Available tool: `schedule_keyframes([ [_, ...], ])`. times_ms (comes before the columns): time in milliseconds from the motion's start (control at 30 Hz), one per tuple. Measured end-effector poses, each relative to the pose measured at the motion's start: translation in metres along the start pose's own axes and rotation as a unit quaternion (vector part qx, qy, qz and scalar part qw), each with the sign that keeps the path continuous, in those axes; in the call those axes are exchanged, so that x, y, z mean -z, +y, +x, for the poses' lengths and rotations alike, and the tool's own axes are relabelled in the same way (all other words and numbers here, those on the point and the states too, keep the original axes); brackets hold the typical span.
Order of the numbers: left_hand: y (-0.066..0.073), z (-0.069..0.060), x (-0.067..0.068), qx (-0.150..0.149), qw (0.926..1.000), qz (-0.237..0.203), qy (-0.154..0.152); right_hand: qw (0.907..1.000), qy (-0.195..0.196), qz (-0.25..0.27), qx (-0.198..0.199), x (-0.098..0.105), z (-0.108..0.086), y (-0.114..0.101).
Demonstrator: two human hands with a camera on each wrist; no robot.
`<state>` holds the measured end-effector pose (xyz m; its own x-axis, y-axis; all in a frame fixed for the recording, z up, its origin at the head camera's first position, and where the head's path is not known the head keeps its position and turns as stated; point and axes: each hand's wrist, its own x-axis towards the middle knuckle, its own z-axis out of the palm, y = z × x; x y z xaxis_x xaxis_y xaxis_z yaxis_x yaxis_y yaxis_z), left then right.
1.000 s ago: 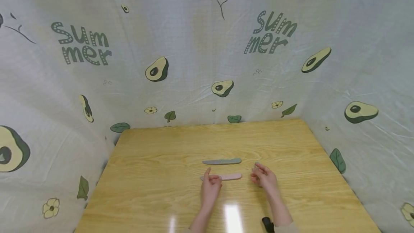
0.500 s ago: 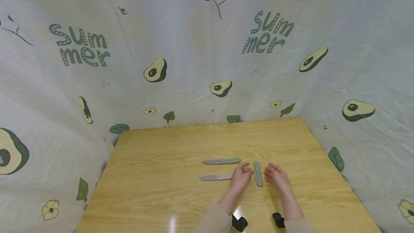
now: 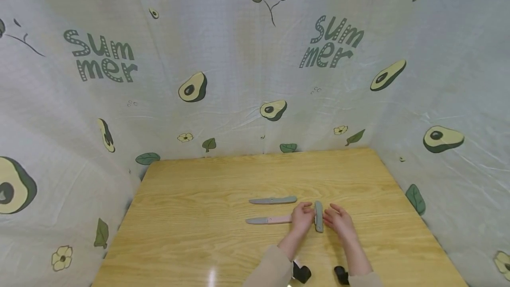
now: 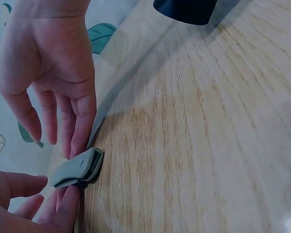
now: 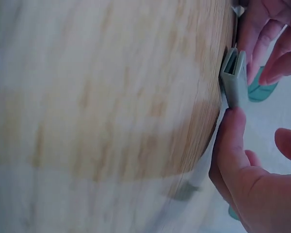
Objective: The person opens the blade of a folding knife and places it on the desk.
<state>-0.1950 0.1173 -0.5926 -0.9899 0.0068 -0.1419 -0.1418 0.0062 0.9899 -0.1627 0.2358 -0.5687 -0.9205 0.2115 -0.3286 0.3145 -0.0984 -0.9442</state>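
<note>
A plain beige left sleeve (image 3: 268, 270) is ending short of the wrist, leaving the left grip (image 3: 303, 218) bare. A matching right sleeve (image 3: 365, 280) is baring the right grip (image 3: 340, 222). Black, blunt-ended left (image 3: 303, 273) and right wrist pieces (image 3: 341, 274) are jutting out near the cuffs, their fastening probably being hidden underneath.

Folded knife (image 3: 319, 217): matt, plastic-looking; table (image 3: 187, 220): glossy wood.

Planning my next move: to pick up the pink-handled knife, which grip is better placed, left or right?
Probably the left grip: in the head view it overlaps the handle end of the pink-handled knife, while the right grip lies beyond the folded knife.
</note>
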Motion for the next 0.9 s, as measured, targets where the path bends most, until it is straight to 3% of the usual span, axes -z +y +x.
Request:
schedule_keyframes([
  [200, -0.001, 0.001, 0.002, 0.024, 0.9983, -0.049, -0.021, 0.9998, 0.005, -0.015, 0.014, -0.004, -0.001, 0.0],
  [367, 0.002, 0.001, 0.011, 0.026, 0.997, -0.058, -0.045, 0.9979, 0.003, -0.06, 0.026, -0.01, -0.003, -0.003],
  [633, 0.015, -0.001, 0.04, 0.022, 0.9921, -0.062, -0.107, 0.9959, -0.012, -0.078, 0.043, -0.022, -0.007, -0.012],
  [900, 0.024, 0.0, 0.079, 0.001, 0.987, -0.015, -0.16, 0.9941, -0.08, -0.053, 0.051, -0.042, -0.016, -0.019],
])
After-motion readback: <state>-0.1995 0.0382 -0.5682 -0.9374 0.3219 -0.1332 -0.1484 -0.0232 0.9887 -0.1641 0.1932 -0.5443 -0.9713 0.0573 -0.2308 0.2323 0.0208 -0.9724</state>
